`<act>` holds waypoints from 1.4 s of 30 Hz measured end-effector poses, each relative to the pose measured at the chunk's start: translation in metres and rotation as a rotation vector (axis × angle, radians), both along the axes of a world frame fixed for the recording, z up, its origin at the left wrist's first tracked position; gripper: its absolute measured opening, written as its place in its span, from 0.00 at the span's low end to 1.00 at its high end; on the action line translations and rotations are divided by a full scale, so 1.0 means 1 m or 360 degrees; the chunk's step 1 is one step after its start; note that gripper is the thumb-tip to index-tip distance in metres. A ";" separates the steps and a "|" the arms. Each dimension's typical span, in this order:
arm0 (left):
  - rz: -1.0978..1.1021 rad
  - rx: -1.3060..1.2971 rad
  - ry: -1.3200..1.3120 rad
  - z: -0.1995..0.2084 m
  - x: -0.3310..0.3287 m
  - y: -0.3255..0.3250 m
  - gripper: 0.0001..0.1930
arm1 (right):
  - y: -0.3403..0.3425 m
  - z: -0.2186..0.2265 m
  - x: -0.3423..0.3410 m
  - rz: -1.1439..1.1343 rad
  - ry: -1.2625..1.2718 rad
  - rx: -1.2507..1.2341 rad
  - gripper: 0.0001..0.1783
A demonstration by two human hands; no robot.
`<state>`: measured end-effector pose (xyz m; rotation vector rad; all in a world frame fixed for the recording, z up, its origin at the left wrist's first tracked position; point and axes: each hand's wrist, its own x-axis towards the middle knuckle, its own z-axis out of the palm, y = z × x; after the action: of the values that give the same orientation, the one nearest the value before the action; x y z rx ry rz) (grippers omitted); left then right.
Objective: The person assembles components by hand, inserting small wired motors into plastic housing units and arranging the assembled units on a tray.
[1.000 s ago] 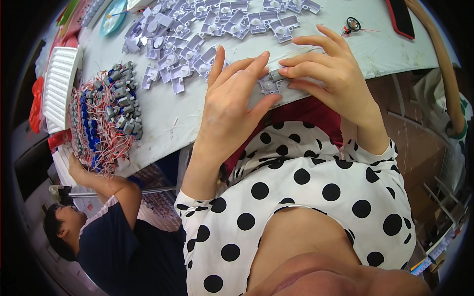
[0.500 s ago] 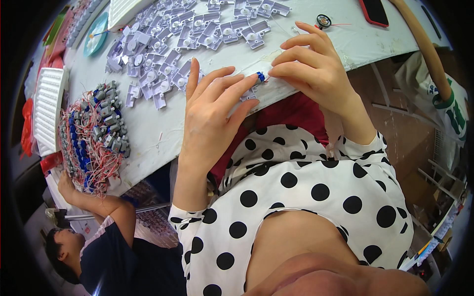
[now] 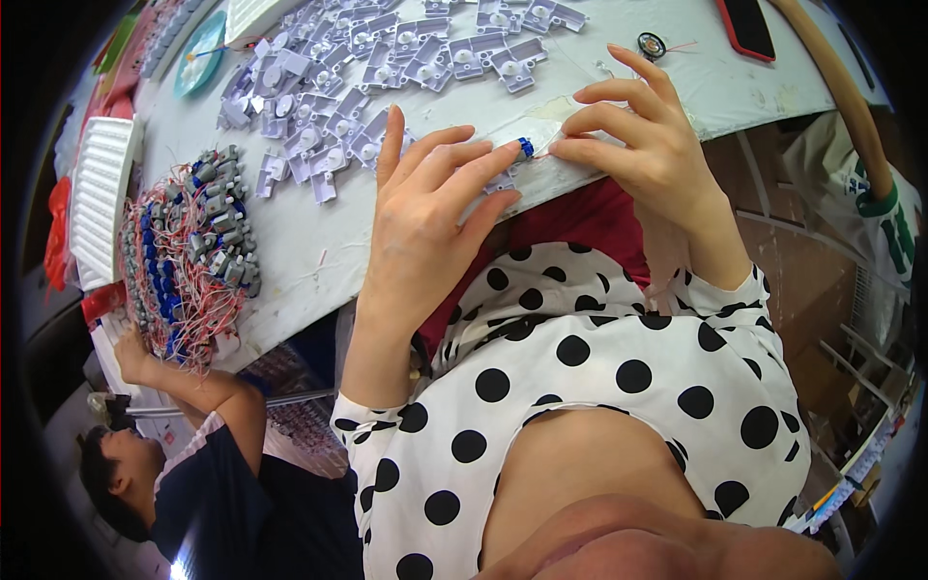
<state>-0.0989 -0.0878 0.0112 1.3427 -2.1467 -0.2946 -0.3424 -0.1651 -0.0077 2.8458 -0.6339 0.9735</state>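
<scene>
1. Fingers of the right hand [image 3: 643,135] now stand off to the right of the small motor [image 3: 525,148]; a second ago they lay on its grey side. Its blue end now shows instead.
2. With the forefinger on the motor and the thumb at the near side of a pale plastic shell [image 3: 502,181], the left hand [image 3: 425,217] appears to grasp both together. Its other fingers are lifted.
3. On the right hand, thumb and forefinger come close together beside a thin red wire [image 3: 543,155]; I cannot tell whether they pinch it. The remaining fingers are spread, holding nothing visible.
4. Motor and shell are between the two hands, at the near edge of the white table [image 3: 309,227]. How deep the motor sits is hidden by the left fingers.
5. As I judge it, the change means the left hand alone now steadies the motor at the shell, leaving the right free for the wire side.
6. Beyond the hands, the layout stays the same: the shell pile [image 3: 387,72] far and to the left, the heap of wired motors [image 3: 188,251] on the left, a round black part [image 3: 652,44] and the phone [image 3: 749,29] far right.
</scene>
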 end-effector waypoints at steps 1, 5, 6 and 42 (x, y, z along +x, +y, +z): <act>0.0007 0.0001 -0.0006 0.000 0.001 0.000 0.23 | 0.000 0.001 0.001 0.0030 -0.0052 0.0085 0.11; 0.0025 -0.0029 -0.0042 0.003 0.004 0.000 0.23 | 0.003 0.013 0.002 0.0065 -0.0201 0.0286 0.16; 0.0049 -0.0041 -0.0060 0.005 0.003 -0.001 0.23 | 0.005 0.016 0.002 0.0091 -0.0217 0.0275 0.16; 0.0881 -0.0408 -0.0599 0.003 0.147 0.017 0.09 | 0.020 0.011 0.035 0.0042 -0.0209 0.0490 0.15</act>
<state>0.0483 -0.0708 0.0147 1.8646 -1.8977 0.4690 -0.3069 -0.1450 0.0034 3.0775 -0.8273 1.1686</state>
